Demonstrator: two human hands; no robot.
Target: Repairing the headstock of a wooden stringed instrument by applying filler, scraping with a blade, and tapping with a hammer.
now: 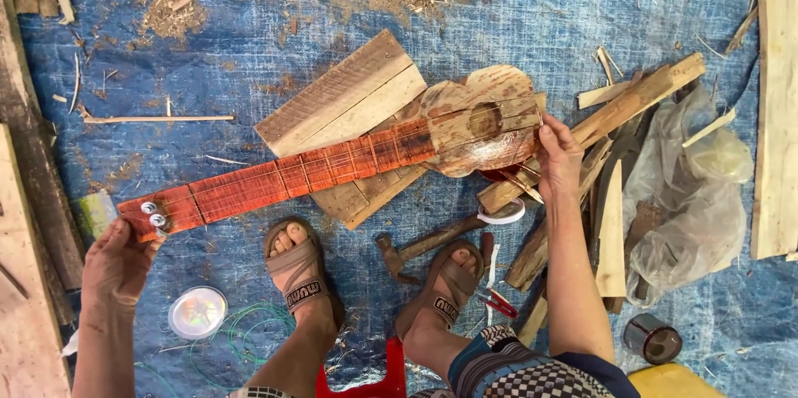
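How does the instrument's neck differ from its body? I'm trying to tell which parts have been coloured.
The neck is long, narrow and stained reddish-orange with dark cross lines; the body is rounded, wide and pale bare wood with only patchy red. The body has a round hole; the neck carries small round pegs at its far end. The left hand is at the neck's end, the right hand at the body's end. Both are rough wood, one piece lying across boards.
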